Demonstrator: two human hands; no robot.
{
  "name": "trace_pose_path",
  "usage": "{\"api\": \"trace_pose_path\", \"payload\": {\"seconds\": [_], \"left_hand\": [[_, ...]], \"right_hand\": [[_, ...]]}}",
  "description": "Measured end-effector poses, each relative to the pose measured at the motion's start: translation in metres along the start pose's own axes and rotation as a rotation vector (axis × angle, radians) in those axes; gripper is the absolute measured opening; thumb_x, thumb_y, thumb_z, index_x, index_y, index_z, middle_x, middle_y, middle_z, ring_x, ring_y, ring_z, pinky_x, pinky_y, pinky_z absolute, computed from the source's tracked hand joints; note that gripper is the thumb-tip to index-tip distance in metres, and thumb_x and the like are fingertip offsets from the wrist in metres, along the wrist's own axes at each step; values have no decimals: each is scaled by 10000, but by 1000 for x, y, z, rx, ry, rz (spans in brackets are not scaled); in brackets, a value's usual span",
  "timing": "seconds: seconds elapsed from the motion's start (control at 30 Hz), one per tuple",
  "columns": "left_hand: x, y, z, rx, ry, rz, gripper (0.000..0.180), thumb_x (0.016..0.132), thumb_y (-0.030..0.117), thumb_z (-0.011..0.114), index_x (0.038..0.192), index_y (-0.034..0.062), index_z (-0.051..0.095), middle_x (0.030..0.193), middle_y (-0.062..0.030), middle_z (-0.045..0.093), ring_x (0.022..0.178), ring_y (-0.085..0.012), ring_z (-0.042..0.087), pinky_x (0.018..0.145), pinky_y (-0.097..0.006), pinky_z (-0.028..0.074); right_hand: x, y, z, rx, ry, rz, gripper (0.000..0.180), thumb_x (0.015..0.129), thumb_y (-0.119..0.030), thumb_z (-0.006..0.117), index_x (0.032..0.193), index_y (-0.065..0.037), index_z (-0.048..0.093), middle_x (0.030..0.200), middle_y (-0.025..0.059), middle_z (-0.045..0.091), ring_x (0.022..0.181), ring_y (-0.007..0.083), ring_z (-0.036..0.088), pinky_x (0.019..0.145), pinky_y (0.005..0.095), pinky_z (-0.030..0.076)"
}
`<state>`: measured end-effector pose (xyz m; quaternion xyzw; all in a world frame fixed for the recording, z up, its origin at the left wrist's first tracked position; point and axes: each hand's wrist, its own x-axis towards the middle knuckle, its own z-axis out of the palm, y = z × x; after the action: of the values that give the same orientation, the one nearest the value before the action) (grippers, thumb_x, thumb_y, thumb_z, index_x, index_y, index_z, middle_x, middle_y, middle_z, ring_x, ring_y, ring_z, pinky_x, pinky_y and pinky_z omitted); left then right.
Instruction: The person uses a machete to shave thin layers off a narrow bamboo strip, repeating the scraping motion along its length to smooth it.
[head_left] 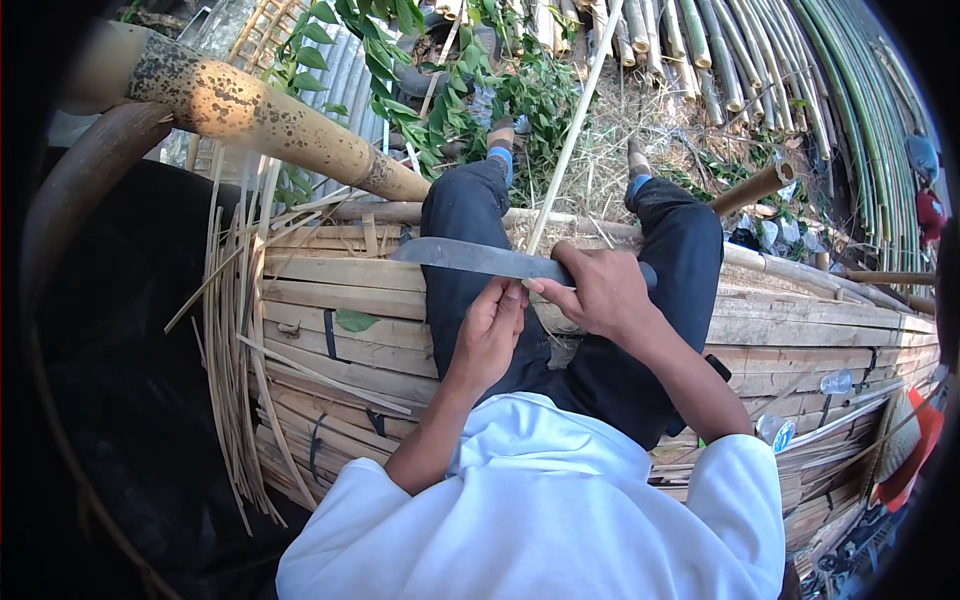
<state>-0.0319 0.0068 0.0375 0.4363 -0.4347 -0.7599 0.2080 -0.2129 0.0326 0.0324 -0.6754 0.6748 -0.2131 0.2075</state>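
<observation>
Nearest me, white shirt and both forearms coming up from 6 o'clock. My right hand (600, 290) is fisted tight around the handle of a long knife (470, 257), blade running out flat toward 9 o'clock across the lap. My left hand (490, 325) sits just under the blade, fingers pinched together on the near end of a thin bamboo strip (572, 130); the strip crosses the blade and shoots away toward 12 o'clock, between the two feet.

Risk as I judge it: left fingertips are touching or nearly touching the cutting edge, so a slip or a sudden split in the strip could drive the blade into them or into the dark-trousered thigh right below. The strip is long and whippy, unsupported at the far end, so it could twist and throw the cut off line.

Around: I sit on a stack of flat bamboo slats (340, 330) tied with black bands, spreading 9 to 3 o'clock. A loose sheaf of fine splints (235, 380) hangs at 8 o'clock, close to the blade tip's sweep. A thick spotted bamboo pole (270, 120) slants in at 10 o'clock. Leafy green branches (470, 90) at 12. Green and tan bamboo poles (800, 90) fan out 1 to 2 o'clock. A cut pole end (755, 185) juts near the right knee. Plastic bottles (835, 382) at 4 o'clock, something red-orange beyond, too blurred to tell
</observation>
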Motion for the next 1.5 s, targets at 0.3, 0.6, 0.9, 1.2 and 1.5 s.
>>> {"api": "trace_pose_path", "payload": {"seconds": [0.3, 0.6, 0.9, 1.2, 1.5], "left_hand": [[-5, 6, -3, 121, 8, 76, 275, 1008, 246, 416, 964, 17, 560, 610, 50, 378, 509, -28, 323, 454, -214, 261], [-23, -8, -6, 163, 41, 16, 302, 1011, 261, 405, 790, 62, 456, 583, 70, 326, 510, -12, 285, 448, -201, 227], [-6, 5, 3, 270, 92, 133, 279, 1008, 255, 404, 898, 27, 521, 624, 34, 398, 540, -40, 356, 479, -232, 306], [-1, 1, -1, 308, 101, 115, 302, 1004, 245, 417, 795, 36, 476, 573, 42, 369, 516, -28, 331, 459, -227, 272], [-8, -1, -2, 265, 46, 80, 320, 1012, 272, 403, 798, 43, 466, 578, 63, 339, 505, -14, 294, 446, -208, 246]], "right_hand": [[2, 10, 3, -189, 159, -191, 524, 795, -606, 568, 753, -85, 534, 527, 86, 538, 501, 280, 591, 449, 386, 435], [18, 43, -22, -209, 7, 63, 540, 839, -584, 525, 724, -57, 561, 519, 145, 550, 529, 347, 591, 492, 448, 440], [8, 10, 0, -164, 56, -83, 569, 806, -633, 537, 678, -79, 543, 493, 101, 534, 463, 305, 573, 429, 410, 425], [23, 44, -5, -245, 189, -32, 609, 803, -665, 513, 655, -78, 577, 457, 125, 527, 440, 304, 580, 430, 410, 455], [31, 78, -16, -259, 178, 156, 616, 851, -634, 471, 666, -62, 604, 490, 147, 545, 517, 337, 606, 471, 431, 464]]}}
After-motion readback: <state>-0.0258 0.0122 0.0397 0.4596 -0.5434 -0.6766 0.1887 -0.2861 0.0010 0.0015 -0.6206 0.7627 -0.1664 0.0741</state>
